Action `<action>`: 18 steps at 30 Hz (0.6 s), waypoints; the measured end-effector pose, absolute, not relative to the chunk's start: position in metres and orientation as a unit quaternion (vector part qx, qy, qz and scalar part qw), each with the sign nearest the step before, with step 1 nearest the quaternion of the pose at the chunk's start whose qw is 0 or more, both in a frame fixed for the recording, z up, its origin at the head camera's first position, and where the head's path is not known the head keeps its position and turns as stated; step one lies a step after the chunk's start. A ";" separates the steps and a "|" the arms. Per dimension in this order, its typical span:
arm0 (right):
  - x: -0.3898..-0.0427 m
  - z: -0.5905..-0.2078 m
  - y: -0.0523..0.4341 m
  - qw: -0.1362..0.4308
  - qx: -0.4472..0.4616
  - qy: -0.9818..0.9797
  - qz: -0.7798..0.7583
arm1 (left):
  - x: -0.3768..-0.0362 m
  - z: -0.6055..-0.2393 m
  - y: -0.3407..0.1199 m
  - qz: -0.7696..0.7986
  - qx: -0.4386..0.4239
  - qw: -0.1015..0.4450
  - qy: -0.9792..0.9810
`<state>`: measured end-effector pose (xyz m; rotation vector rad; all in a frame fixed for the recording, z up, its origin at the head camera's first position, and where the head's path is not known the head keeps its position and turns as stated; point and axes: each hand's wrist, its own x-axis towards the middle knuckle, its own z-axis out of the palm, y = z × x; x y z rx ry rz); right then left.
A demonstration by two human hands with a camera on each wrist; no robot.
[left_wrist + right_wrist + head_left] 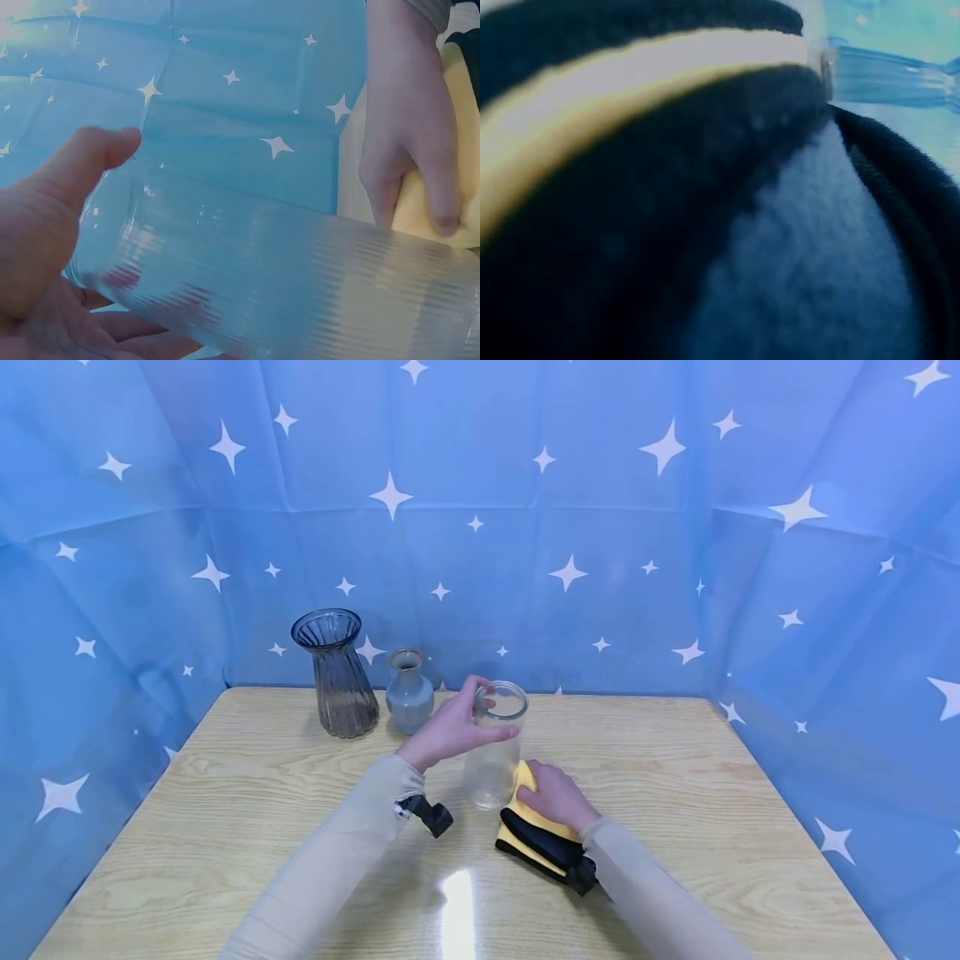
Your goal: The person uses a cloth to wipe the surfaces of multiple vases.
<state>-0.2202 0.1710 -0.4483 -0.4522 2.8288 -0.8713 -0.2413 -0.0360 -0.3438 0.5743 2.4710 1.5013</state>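
three vases (336, 674), one yellow-and-black cloth (534, 839), one wooden table (675, 793), two hands (450, 727)

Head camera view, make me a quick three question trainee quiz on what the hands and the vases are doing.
1. True or false: the left hand grips the clear ribbed glass vase near its rim.
2. What does the right hand rest on? A) the grey ceramic vase B) the yellow and black cloth C) the bare table
3. Fill in: the dark ribbed glass vase stands at the back, to the ____ of the small grey-blue vase, as the camera sees it.

Key: 1 true. 2 B, the yellow and black cloth, which lies on the wooden table beside the clear vase. 3 left.
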 end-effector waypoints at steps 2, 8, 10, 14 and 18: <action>-0.221 -0.447 0.170 0.079 -0.147 0.945 -0.282 | -0.242 -0.343 -0.035 0.512 0.188 0.099 0.832; -0.224 -0.447 0.172 0.095 -0.151 0.938 -0.299 | -0.244 -0.344 -0.034 0.517 0.185 0.087 0.831; -0.224 -0.448 0.175 0.115 -0.144 0.922 -0.342 | -0.245 -0.345 -0.035 0.516 0.188 0.084 0.831; -0.222 -0.446 0.181 0.118 -0.135 0.888 -0.422 | -0.246 -0.346 -0.036 0.513 0.197 0.084 0.831; -0.221 -0.431 0.180 0.068 -0.160 0.892 -0.417 | -0.247 -0.344 -0.036 0.503 0.206 0.079 0.835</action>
